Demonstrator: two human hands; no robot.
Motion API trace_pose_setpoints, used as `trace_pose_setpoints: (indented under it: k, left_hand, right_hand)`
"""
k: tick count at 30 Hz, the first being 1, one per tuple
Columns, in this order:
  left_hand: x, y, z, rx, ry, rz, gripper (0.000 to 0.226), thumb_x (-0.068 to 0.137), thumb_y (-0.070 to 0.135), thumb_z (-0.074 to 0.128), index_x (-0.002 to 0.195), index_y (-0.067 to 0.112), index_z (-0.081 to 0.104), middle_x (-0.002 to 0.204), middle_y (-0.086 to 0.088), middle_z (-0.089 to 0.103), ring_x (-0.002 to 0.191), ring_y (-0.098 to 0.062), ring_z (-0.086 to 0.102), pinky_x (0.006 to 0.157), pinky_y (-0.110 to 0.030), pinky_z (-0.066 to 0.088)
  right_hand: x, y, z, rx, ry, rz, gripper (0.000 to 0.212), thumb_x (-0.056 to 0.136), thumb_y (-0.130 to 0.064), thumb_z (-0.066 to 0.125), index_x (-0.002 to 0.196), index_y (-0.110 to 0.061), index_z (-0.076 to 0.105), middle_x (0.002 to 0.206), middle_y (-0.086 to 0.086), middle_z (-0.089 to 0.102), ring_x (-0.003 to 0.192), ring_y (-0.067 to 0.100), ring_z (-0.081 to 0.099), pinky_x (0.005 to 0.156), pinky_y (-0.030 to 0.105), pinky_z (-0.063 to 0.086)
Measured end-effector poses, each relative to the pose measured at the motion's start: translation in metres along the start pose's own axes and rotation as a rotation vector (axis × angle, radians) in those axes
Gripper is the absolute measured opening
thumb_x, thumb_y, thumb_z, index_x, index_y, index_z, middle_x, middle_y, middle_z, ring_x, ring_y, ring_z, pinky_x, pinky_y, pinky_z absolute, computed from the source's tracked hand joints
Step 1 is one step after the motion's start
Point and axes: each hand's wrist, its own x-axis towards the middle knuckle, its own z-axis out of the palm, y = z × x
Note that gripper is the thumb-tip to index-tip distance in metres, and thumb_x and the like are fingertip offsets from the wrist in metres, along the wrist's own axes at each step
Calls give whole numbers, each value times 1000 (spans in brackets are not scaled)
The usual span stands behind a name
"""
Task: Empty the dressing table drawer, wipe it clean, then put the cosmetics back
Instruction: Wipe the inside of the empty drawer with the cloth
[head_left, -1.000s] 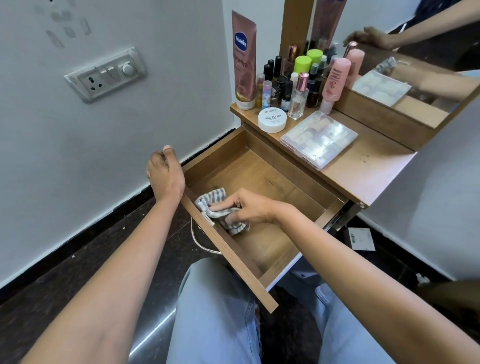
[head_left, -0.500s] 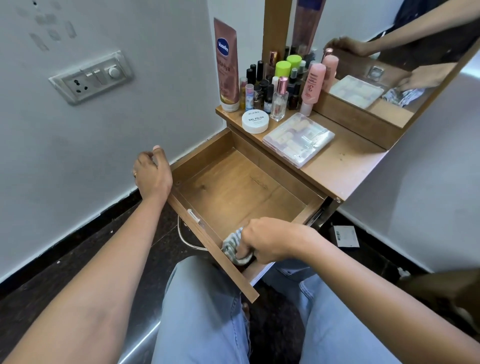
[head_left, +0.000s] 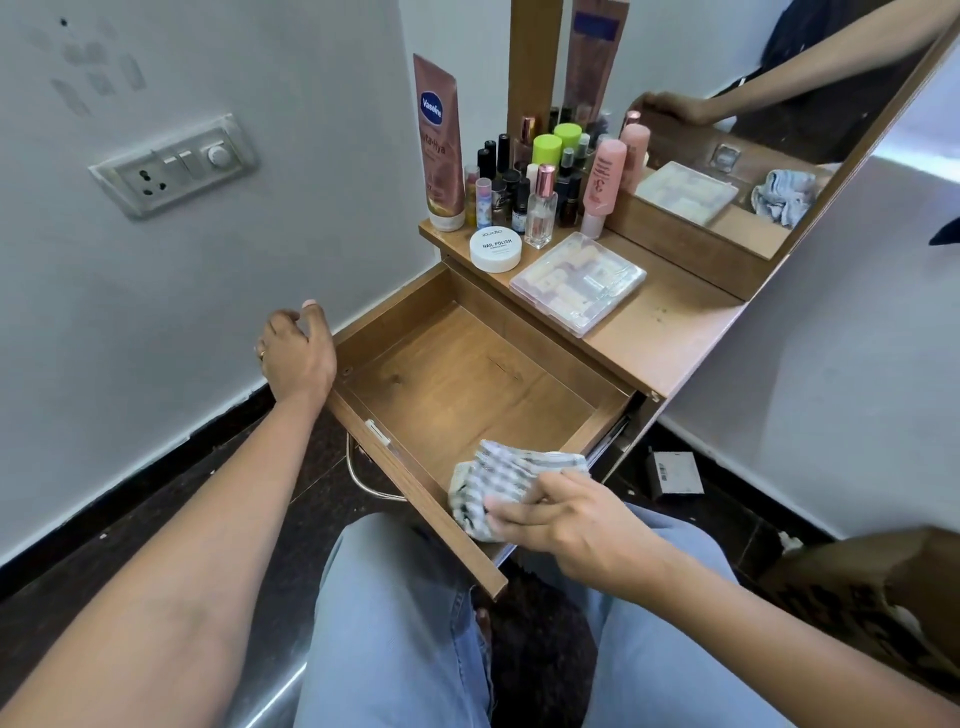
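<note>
Two hands work at the open drawer (head_left: 467, 374). Since half a second ago the right hand (head_left: 566, 525) has loosened from a fist, and its fingers now reach over the crumpled striped cloth (head_left: 498, 483) it holds in the drawer's near right corner. The left hand (head_left: 298, 353) stays curled over the front left corner. The rectangular drawer is smooth wood-grain board. Behind it the cosmetics (head_left: 540, 176) stand clustered, with a round white jar (head_left: 495, 249) and a flat clear case (head_left: 576, 283).
</note>
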Motion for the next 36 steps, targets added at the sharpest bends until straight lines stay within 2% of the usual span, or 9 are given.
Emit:
trace_pose_setpoints:
  k: [4, 8, 11, 15, 19, 21, 24, 28, 36]
  left_hand:
    - [1, -1, 0, 7, -7, 3, 58, 96, 49, 29, 124, 3, 50, 131, -17, 51, 123, -36, 43, 102, -47, 34]
    - [0, -1, 1, 15, -15, -3, 58, 96, 49, 29, 125, 4, 50, 131, -17, 51, 124, -36, 42, 103, -47, 33]
    - [1, -2, 1, 11, -10, 2, 58, 96, 49, 30, 125, 3, 50, 132, -17, 51, 124, -36, 43, 102, -46, 34]
    - [0, -2, 1, 20, -20, 7, 58, 97, 49, 30, 127, 3, 49, 133, -17, 49, 125, -36, 41, 103, -46, 32]
    - [1, -3, 1, 14, -17, 17, 58, 96, 49, 31, 126, 3, 50, 132, -17, 49, 124, -35, 43, 102, -45, 33]
    - [1, -3, 2, 14, -17, 22, 58, 95, 48, 32, 125, 2, 50, 132, -18, 49, 124, -35, 43, 102, -46, 34]
    - [1, -3, 2, 17, -14, 29, 57, 95, 48, 32, 125, 2, 50, 131, -18, 50, 124, -35, 42, 102, -46, 33]
    - [1, -3, 2, 24, -4, 33, 58, 96, 48, 32, 125, 2, 51, 130, -18, 51, 123, -35, 43, 102, -46, 33]
    - [1, -4, 2, 36, -3, 39, 57, 96, 48, 32, 127, 3, 50, 132, -18, 50, 124, -35, 43, 102, -45, 34]
  right_hand:
    - [-25, 29, 3, -135, 128, 174, 44, 80, -7, 47, 112, -24, 72, 115, -13, 68, 79, 12, 41, 63, 25, 45]
    - [-33, 57, -6, -306, 165, 481, 44, 93, -2, 33, 113, -11, 71, 110, 3, 72, 69, 23, 53, 59, 28, 51]
    - [-20, 42, 3, -341, 69, 748, 45, 75, 7, 61, 120, 0, 64, 113, 16, 69, 72, 30, 57, 64, 36, 54]
    - [12, -13, 15, -315, -192, 905, 51, 86, 3, 15, 121, 14, 50, 104, 26, 59, 75, 30, 52, 61, 38, 47]
    - [30, -14, 3, -345, -248, 1095, 46, 75, -1, 46, 116, 17, 56, 104, 31, 62, 78, 34, 60, 61, 37, 51]
    - [35, 7, -4, -374, -246, 1194, 45, 70, -2, 55, 111, 16, 59, 90, 28, 65, 77, 34, 59, 60, 35, 50]
    - [48, 22, -9, -434, -241, 1179, 28, 68, -6, 55, 92, 0, 67, 69, 12, 62, 70, 24, 54, 55, 27, 40]
    - [54, 13, -13, -502, -404, 1066, 35, 88, -7, 42, 119, 1, 55, 96, 6, 59, 89, 18, 51, 65, 27, 34]
    - [50, 9, -24, -467, -526, 948, 34, 90, 3, 36, 121, 10, 48, 109, 16, 53, 99, 25, 45, 70, 30, 31]
